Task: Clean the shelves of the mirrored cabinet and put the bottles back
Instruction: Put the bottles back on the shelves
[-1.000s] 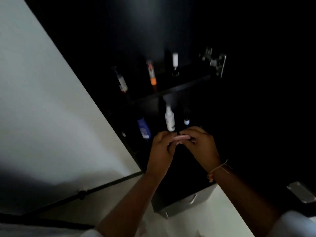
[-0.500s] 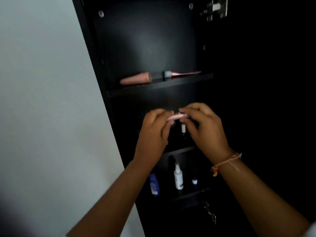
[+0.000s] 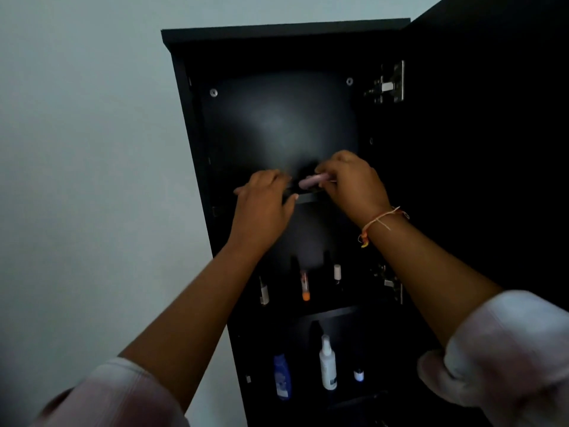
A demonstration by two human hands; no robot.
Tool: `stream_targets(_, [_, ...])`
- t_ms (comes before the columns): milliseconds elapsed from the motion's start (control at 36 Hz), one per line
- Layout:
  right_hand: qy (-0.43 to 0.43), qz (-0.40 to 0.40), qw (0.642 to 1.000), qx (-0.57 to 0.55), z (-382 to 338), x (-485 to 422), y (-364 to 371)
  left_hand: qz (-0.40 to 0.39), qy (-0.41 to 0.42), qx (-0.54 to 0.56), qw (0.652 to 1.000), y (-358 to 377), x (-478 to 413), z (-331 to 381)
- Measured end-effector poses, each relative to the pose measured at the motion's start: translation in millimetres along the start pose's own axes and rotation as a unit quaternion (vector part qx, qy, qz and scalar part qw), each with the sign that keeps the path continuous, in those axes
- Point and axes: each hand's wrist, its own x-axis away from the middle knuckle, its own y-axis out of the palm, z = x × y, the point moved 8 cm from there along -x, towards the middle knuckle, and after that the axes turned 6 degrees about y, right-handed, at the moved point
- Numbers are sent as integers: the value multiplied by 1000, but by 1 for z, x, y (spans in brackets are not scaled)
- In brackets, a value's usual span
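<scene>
Closest to us are two white sleeves (image 3: 107, 396), pushed up so they do not drag on anything. The arms reach up into the tall black cabinet (image 3: 286, 27). The right hand (image 3: 354, 186), with a string band (image 3: 381, 221) on its wrist, has its fingers curled round a pink tube (image 3: 312, 181). It holds the tube on its side, just over the front edge of the top shelf (image 3: 311, 197), most likely to lay it down there. The left hand (image 3: 261, 204) sits at that same edge with its thumb tucked under. It may be keeping the shelf steady, but it is too dark to tell if it holds anything. Lower down, bottles already stand up straight on two more shelves. An orange-tipped bottle (image 3: 304, 286) is on the middle one, and a blue bottle (image 3: 281, 377) and a white spray bottle (image 3: 327, 363) are on the one under it. There are gaps between them. Above the top shelf there is lots of open room up to the cabinet's roof, so the tube can go in with no bumping. The door (image 3: 477, 149) swings wide open on the right by its hinge (image 3: 388, 84), and the pale wall (image 3: 92, 149) is on the left.
</scene>
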Motion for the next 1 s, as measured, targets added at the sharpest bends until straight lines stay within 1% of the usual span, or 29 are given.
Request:
stream_targets(83, [-8, -33, 999, 3, -4, -6, 7, -24, 8, -40, 999, 7, 0, -5])
stream_targets(194, [-29, -50, 998, 4, -11, -14, 12, -36, 10, -67, 997, 13, 1, -10])
stream_targets(278, [-67, -130, 988, 42, -20, -19, 26, -36, 13, -81, 996, 14, 1, -10])
stream_targets(333, [-76, -163, 982, 56, -22, -22, 32, -40, 10, -85, 995, 15, 1, -11])
stream_targets(472, [-82, -168, 981, 42, -21, -23, 34, -47, -1, -89, 995, 20, -1, -15])
stream_targets(556, [-63, -173, 983, 14, -14, -23, 35, -46, -8, -97, 994, 21, -2, -16])
stream_targets(694, [-35, -141, 989, -21, -2, -23, 34, -43, -15, -101, 994, 23, -2, -15])
stream_targets(1000, [-33, 15, 997, -65, 9, -1, 25, 0, -36, -78, 996, 15, 17, -3])
